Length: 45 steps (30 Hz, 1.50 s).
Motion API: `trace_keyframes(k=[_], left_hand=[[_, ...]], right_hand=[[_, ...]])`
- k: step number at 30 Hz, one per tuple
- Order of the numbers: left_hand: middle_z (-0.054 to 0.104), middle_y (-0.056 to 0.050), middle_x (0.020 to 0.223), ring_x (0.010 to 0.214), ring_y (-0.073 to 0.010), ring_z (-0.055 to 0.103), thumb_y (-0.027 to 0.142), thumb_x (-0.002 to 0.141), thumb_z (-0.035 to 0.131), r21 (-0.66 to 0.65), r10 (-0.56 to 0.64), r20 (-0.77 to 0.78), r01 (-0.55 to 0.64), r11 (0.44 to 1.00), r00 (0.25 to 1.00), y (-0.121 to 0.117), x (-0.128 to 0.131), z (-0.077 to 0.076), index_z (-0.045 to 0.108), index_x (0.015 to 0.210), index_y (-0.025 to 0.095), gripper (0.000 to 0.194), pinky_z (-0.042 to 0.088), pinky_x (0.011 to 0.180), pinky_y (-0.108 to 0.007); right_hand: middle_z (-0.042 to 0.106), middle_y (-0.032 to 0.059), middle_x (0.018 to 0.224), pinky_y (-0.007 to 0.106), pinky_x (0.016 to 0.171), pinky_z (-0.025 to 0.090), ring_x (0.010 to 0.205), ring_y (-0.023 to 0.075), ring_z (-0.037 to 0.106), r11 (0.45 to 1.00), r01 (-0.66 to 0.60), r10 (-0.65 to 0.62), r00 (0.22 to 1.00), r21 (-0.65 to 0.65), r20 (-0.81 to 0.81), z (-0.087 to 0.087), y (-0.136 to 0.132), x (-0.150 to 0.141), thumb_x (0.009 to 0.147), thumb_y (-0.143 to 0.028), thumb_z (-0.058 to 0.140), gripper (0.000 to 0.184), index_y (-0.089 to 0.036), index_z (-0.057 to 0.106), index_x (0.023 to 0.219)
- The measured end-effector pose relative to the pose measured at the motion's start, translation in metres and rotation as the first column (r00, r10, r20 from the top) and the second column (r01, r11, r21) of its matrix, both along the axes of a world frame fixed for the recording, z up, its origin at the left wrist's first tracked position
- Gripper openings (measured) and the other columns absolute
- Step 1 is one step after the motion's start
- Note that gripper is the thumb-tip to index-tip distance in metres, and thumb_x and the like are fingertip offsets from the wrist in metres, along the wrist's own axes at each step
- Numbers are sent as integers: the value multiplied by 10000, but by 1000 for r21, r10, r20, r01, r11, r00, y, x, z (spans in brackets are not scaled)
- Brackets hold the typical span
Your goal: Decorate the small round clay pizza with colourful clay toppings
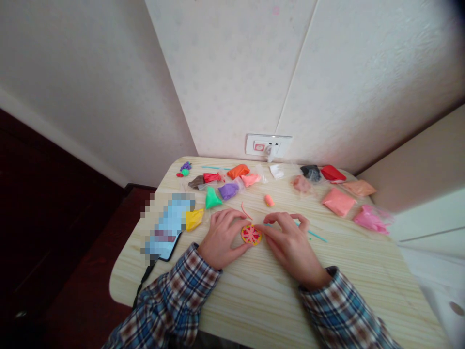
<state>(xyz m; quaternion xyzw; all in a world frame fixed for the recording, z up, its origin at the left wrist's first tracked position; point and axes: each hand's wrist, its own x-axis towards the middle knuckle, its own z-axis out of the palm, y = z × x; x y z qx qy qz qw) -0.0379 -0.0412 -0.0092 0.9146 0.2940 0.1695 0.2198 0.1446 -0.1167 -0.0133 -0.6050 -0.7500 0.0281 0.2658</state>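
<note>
A small round clay disc [251, 235] lies on the table, yellow at its rim, with pink strips and red patches on its face like a fruit slice. My left hand [224, 238] curves round its left side, thumb at the lower edge and a finger at the top. From the right, my right hand [290, 245] reaches in, index finger and thumb close together against the disc's edge. A thin pink clay strip [246, 211] lies just beyond the disc, and a short pink-orange clay roll [269, 200] sits farther back. A blue stick [317, 236] passes partly beneath my right hand.
Bags of clay line the back, including purple [228, 191], green [213, 198], yellow [194, 219] and salmon [339, 201]. A phone [170, 228] with a cable lies left. Small clay grapes [186, 166] stand at the far left corner. A wall socket [268, 145] is behind the table.
</note>
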Motion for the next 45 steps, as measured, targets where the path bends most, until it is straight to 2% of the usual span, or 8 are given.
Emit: trace_keyframes(k=[7, 21, 45], left_hand=[[538, -71, 1172, 1112, -253, 453, 351, 772, 623, -6, -2, 1, 2, 1000, 1000, 0, -1, 0, 551, 1133, 214, 393, 301, 942, -418], [538, -71, 1172, 1113, -252, 450, 340, 767, 630, -10, 1, -10, -1, 1000, 1000, 0, -1, -1, 549, 1134, 217, 395, 298, 937, -416], [539, -64, 1173, 1111, -243, 453, 365, 786, 608, 2, -7, -8, 7, 1000, 1000, 0, -1, -1, 544, 1144, 223, 391, 295, 938, -414]], right_hand=[[595, 46, 975, 392, 854, 250, 926, 186, 536, 1000, 26, -26, 1000, 5, -15, -1, 1, 2, 863, -130, 456, 287, -263, 641, 1037], [593, 47, 948, 388, 867, 227, 911, 181, 526, 1000, -7, 7, 1000, 14, -22, -1, 0, 2, 873, -168, 460, 240, -255, 668, 955], [595, 42, 937, 390, 867, 220, 902, 179, 531, 999, -1, 0, 1000, 34, 16, -2, 1, 3, 862, -141, 470, 275, -263, 644, 1036]])
